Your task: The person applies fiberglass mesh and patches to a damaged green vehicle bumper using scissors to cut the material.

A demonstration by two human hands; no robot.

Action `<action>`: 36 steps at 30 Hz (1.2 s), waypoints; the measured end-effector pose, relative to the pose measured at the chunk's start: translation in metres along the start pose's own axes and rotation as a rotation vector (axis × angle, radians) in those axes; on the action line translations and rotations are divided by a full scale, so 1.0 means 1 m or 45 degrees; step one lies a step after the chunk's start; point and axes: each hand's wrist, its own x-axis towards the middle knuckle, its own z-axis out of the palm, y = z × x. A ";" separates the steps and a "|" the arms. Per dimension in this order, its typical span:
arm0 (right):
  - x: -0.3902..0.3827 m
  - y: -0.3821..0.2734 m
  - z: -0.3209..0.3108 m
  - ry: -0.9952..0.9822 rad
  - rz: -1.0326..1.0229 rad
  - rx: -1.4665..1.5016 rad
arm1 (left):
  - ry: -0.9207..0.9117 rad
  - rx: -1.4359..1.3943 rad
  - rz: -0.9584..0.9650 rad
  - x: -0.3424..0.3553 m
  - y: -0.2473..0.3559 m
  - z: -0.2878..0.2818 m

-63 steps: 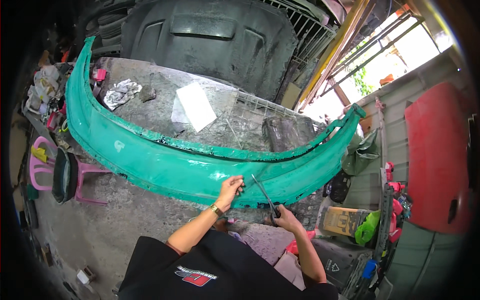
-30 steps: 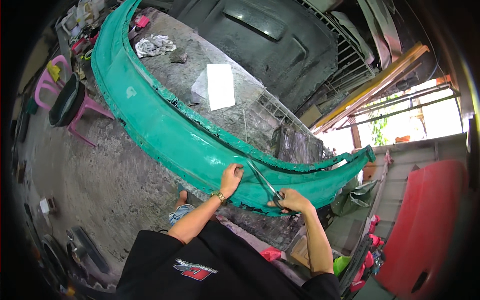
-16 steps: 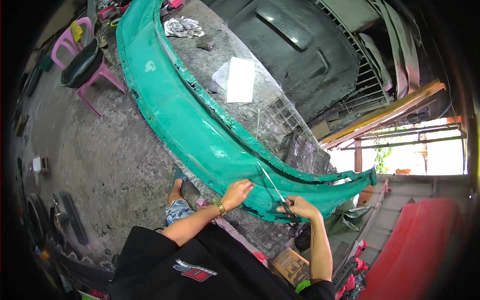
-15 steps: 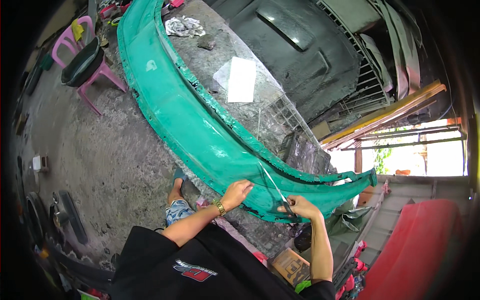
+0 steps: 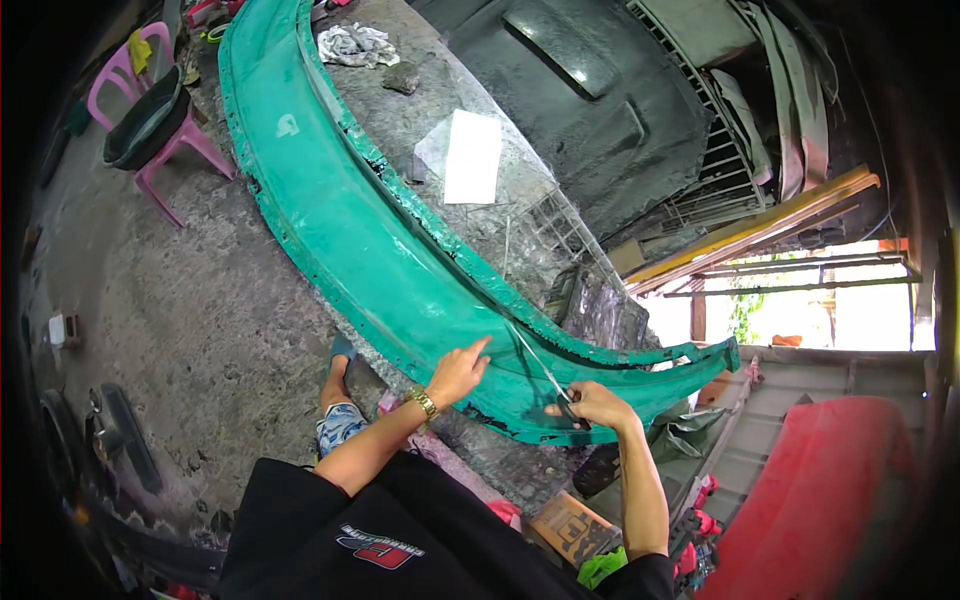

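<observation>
If your right hand (image 5: 598, 405) slips, the scissors (image 5: 540, 364) could scratch the panel (image 5: 340, 220) or nick your left hand (image 5: 458, 372) just beside them. Your right fingers wrap the scissors' near end; your left points 1 finger, the others curled, and I can't tell if it holds anything. The long, curved panel lies along the surface's (image 5: 400, 110) near edge: shiny green, black-flecked rims, 1 pale patch (image 5: 287, 125).

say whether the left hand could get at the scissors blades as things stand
Probably yes: the left hand is close to the scissors, whose blades extend from the right hand over the green panel, with nothing visible in between.
</observation>
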 end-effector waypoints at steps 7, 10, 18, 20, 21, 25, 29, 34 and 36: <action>0.000 -0.023 -0.004 -0.067 0.072 0.052 | 0.039 -0.743 -0.179 0.024 -0.008 0.013; 0.004 -0.022 -0.004 -0.066 0.072 0.053 | 0.055 -0.848 -0.202 0.031 -0.006 0.018; 0.005 -0.023 -0.009 -0.073 0.057 0.023 | 0.337 -0.750 -0.251 0.057 -0.003 0.031; 0.007 -0.021 -0.009 -0.065 0.049 0.012 | 0.360 -0.869 -0.341 0.066 -0.001 0.037; 0.007 -0.019 -0.010 -0.066 0.049 0.009 | 0.377 -0.986 -0.430 0.070 0.000 0.038; 0.007 -0.017 -0.013 -0.102 0.028 0.022 | 0.353 -1.182 -0.660 0.076 0.004 0.036; 0.010 -0.013 -0.015 -0.109 0.032 0.009 | 0.295 -1.363 -0.746 0.079 0.007 0.030; 0.011 -0.013 -0.016 -0.113 0.007 0.036 | 0.257 -1.461 -0.814 0.084 0.005 0.028; 0.011 -0.012 -0.016 -0.116 -0.001 0.051 | 0.209 -1.469 -0.840 0.085 0.005 0.029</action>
